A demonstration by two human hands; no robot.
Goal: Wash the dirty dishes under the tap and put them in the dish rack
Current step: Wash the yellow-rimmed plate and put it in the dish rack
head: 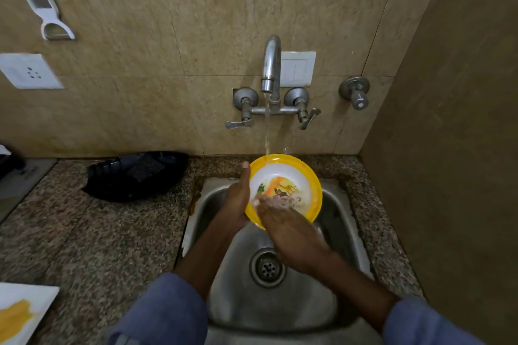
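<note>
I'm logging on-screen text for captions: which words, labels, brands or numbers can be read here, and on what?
No text can be read anywhere in this view.
yellow-rimmed plate: only a printed cartoon picture, no legible words.
grey panel at the left edge: faint marks, too blurred to read.
wall socket and switch plate: no lettering visible.

The right hand [288, 230] fingers [270, 202] blur; the bowl [311, 176] hides left hand [236, 199] fingers.
</note>
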